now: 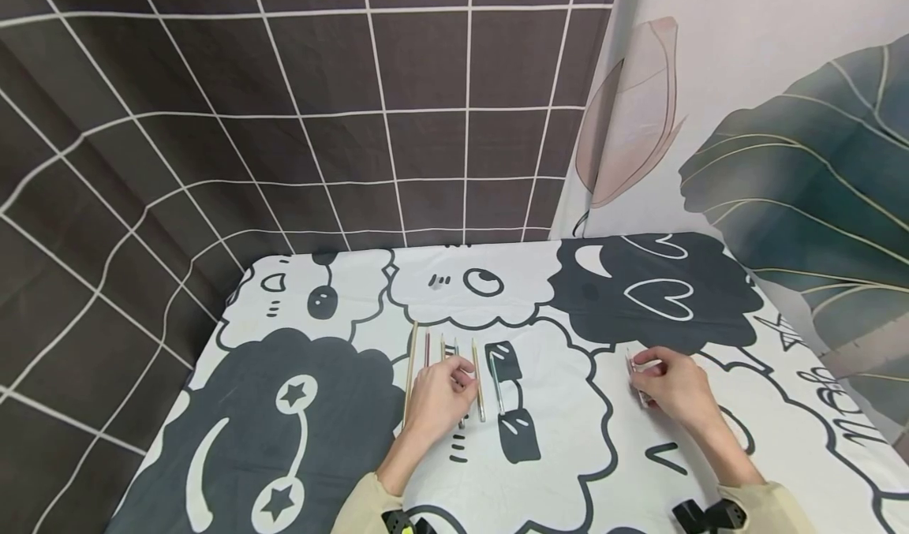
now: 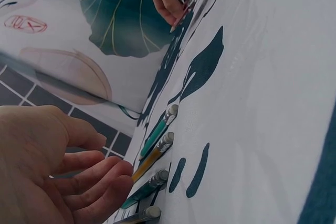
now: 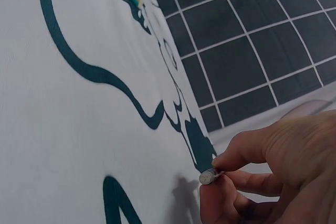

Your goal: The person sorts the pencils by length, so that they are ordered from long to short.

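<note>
Several pencils lie side by side on the cloth, among them a yellow pencil (image 1: 478, 380), a teal pencil (image 1: 496, 382) and a long golden pencil (image 1: 410, 372) at the left end of the row. My left hand (image 1: 443, 396) hovers over the middle of the row, its fingers loosely bent and nothing in them. In the left wrist view the pencils' eraser ends (image 2: 167, 139) show beside its fingertips. Well off to the right, my right hand (image 1: 671, 384) pinches a pencil (image 3: 209, 176) between thumb and fingers near its eraser end; that pencil looks reddish in the left wrist view.
A black-and-white cartoon cloth (image 1: 561, 479) covers the table. A dark gridded curtain (image 1: 426, 69) hangs along the back and left. A pale leaf-print curtain (image 1: 710, 84) borders the right side.
</note>
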The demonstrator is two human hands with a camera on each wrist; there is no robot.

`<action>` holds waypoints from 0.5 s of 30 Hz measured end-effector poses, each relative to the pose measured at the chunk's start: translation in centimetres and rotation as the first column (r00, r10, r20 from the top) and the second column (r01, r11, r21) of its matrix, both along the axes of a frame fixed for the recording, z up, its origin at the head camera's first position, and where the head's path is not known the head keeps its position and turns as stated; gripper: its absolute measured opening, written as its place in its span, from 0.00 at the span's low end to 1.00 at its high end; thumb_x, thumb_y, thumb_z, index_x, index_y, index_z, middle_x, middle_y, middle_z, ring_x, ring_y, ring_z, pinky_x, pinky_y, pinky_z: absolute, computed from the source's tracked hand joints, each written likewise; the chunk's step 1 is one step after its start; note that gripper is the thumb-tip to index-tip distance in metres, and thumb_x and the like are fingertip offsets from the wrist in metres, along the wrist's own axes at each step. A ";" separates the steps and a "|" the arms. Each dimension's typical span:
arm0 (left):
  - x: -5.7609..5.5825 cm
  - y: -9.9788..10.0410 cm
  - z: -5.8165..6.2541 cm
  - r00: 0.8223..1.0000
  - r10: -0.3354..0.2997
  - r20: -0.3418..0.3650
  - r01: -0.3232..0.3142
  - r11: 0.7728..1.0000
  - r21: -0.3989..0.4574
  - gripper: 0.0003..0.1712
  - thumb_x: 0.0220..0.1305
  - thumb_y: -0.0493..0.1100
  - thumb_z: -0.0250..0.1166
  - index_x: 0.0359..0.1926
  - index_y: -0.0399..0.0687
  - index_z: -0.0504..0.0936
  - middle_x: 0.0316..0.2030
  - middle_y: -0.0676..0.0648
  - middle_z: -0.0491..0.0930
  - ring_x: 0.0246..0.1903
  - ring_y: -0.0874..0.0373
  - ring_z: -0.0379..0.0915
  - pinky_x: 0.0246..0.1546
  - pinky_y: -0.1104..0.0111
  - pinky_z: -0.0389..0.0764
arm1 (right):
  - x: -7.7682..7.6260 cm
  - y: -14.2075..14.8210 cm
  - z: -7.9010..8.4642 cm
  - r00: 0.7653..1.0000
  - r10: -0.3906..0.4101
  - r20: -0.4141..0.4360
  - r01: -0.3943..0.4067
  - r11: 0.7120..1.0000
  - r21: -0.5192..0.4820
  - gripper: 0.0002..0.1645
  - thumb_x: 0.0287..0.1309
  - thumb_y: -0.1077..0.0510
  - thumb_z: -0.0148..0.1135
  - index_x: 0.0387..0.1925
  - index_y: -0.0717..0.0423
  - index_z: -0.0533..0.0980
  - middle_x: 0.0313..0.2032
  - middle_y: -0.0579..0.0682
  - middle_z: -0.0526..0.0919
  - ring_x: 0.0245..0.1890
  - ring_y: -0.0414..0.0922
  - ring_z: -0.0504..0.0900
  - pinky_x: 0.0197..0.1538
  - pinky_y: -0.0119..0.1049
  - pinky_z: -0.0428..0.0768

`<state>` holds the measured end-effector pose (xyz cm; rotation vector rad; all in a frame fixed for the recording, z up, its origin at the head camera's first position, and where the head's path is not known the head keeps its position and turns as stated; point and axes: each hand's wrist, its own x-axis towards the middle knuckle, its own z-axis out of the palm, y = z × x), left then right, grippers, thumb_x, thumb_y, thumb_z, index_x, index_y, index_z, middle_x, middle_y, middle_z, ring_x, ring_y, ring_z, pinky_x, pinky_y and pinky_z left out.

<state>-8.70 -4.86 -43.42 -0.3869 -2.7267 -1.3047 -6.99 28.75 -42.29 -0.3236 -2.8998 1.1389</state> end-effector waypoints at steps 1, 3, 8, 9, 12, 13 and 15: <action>0.0 0.0 0.0 1.000 0.002 0.001 -0.002 1.000 -0.003 0.06 0.55 0.34 0.70 0.36 0.41 0.85 0.23 0.55 0.81 0.22 0.68 0.76 0.26 0.71 0.76 | -0.1 -0.2 0.0 1.000 0.002 0.002 -0.002 1.000 -0.004 0.16 0.52 0.66 0.63 0.43 0.71 0.77 0.22 0.49 0.79 0.18 0.44 0.79 0.22 0.35 0.75; 0.0 0.0 0.0 1.000 0.005 0.005 -0.005 1.000 -0.003 0.06 0.56 0.35 0.70 0.36 0.42 0.85 0.23 0.56 0.80 0.22 0.68 0.76 0.26 0.71 0.76 | -0.2 -0.5 0.0 1.000 0.006 0.003 -0.006 1.000 -0.012 0.16 0.52 0.67 0.64 0.43 0.71 0.76 0.22 0.49 0.79 0.18 0.44 0.78 0.22 0.35 0.74; 0.1 0.0 0.0 1.000 0.012 0.009 -0.012 1.000 0.000 0.06 0.56 0.35 0.70 0.36 0.42 0.85 0.22 0.57 0.80 0.21 0.68 0.76 0.25 0.71 0.75 | -0.3 -1.3 0.0 1.000 0.020 -0.006 -0.020 0.999 -0.034 0.16 0.52 0.67 0.64 0.44 0.71 0.76 0.23 0.49 0.79 0.18 0.44 0.78 0.21 0.34 0.75; 0.1 0.0 0.0 1.000 0.013 0.010 -0.013 1.000 0.000 0.05 0.56 0.35 0.70 0.36 0.42 0.85 0.22 0.57 0.80 0.21 0.68 0.76 0.25 0.71 0.75 | -0.3 -1.4 0.0 1.000 0.024 -0.010 -0.024 0.999 -0.038 0.16 0.52 0.67 0.64 0.44 0.71 0.76 0.23 0.49 0.79 0.18 0.44 0.78 0.21 0.34 0.75; 0.1 -0.1 0.1 1.000 0.013 0.011 -0.013 1.000 0.002 0.05 0.57 0.36 0.70 0.36 0.42 0.85 0.22 0.57 0.80 0.21 0.68 0.76 0.25 0.71 0.75 | -0.4 -1.9 -0.1 0.999 0.034 -0.016 -0.035 0.998 -0.056 0.16 0.53 0.67 0.64 0.44 0.70 0.76 0.22 0.48 0.80 0.18 0.44 0.78 0.21 0.34 0.75; 0.1 -0.1 0.0 1.000 0.012 0.011 -0.012 1.000 0.003 0.05 0.57 0.36 0.70 0.36 0.42 0.85 0.22 0.57 0.80 0.21 0.68 0.75 0.25 0.71 0.75 | -0.4 -2.1 -0.2 0.999 0.038 -0.015 -0.039 0.997 -0.061 0.16 0.53 0.67 0.64 0.44 0.70 0.76 0.22 0.48 0.80 0.18 0.44 0.78 0.21 0.34 0.75; 0.1 -0.1 0.0 1.000 0.011 0.011 -0.011 1.000 0.004 0.05 0.57 0.35 0.70 0.36 0.42 0.85 0.22 0.57 0.80 0.21 0.69 0.76 0.25 0.71 0.75 | -0.5 -2.5 -0.2 0.999 0.040 -0.008 -0.040 0.997 -0.070 0.16 0.53 0.67 0.64 0.44 0.70 0.76 0.22 0.48 0.80 0.17 0.44 0.79 0.21 0.34 0.75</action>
